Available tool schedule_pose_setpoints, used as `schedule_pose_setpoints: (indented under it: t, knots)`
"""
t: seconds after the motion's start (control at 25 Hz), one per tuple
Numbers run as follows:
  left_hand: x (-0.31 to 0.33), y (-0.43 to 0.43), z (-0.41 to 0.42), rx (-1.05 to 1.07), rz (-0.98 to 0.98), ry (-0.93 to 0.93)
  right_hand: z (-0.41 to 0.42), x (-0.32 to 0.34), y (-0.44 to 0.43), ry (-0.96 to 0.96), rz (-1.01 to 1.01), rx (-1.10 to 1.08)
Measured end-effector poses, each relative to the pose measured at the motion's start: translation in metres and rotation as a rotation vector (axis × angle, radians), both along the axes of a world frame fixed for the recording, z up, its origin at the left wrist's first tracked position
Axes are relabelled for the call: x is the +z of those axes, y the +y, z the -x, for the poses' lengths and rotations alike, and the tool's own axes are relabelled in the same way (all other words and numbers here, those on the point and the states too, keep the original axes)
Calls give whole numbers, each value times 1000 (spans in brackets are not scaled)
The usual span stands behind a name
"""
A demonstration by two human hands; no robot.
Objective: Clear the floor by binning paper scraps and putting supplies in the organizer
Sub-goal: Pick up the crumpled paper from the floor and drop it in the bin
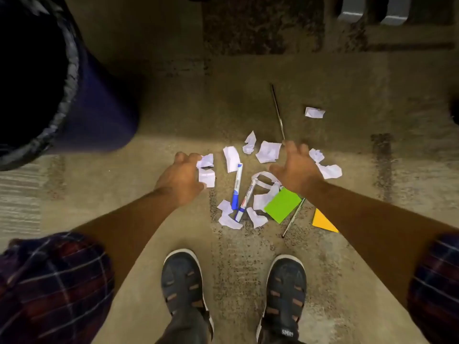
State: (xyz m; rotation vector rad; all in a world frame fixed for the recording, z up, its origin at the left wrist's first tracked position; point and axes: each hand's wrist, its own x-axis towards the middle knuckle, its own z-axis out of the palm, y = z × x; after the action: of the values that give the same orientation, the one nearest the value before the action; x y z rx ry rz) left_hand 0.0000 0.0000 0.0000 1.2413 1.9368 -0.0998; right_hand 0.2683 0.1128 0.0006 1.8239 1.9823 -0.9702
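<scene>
Several white paper scraps (268, 151) lie scattered on the carpet in front of my feet. My left hand (182, 176) is curled around two scraps (206, 170) at the pile's left edge. My right hand (296, 167) hovers over the pile's right side with fingers spread and nothing in it. Two markers lie side by side in the middle, a blue one (237, 186) and a red one (246, 199). A green card (282, 204) and a yellow triangle (323, 220) lie lower right. One thin dark stick (277, 110) lies beyond the pile, another (293, 218) beside the green card.
A blue bin with a black liner (74, 95) stands at the far left, its opening dark. A lone scrap (314, 112) lies farther out on the right. My two dark sandals (182, 281) stand near the pile. Grey furniture feet (372, 11) show at the top right.
</scene>
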Motion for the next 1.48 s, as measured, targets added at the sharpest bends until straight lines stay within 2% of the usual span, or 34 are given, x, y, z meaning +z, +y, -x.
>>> schedule_pose_setpoints:
  t: [0.2,0.36,0.56,0.72,0.88,0.96,1.04,1.24,1.32,1.48]
  knots:
    - [-45,8,-10,-33,-40,24,34,-45,21,-141,-30,65]
    - [-64,6,-7,-83,-82,37,71,-64,16,-98,-97,125]
    - [-73,4,-8,-90,-144,-19,106,-65,-1,-56,-135,439]
    - [-79,-1,-8,50,-167,-88,125,-64,-17,-45,-147,622]
    - [-79,-16,1,366,-246,-151,133,-68,-18,59,-69,647]
    - [-73,-23,5,580,-215,-250,132,-66,-14,108,-36,471]
    - [-62,-26,9,775,-171,-340,127,-58,-5,144,-33,146]
    - [-11,-29,16,1096,-178,-482,115,-5,12,282,79,-476]
    - [18,-27,16,1189,-234,-528,117,23,10,385,163,-631]
    - [75,-20,23,1340,-353,-623,143,79,3,560,285,-781]
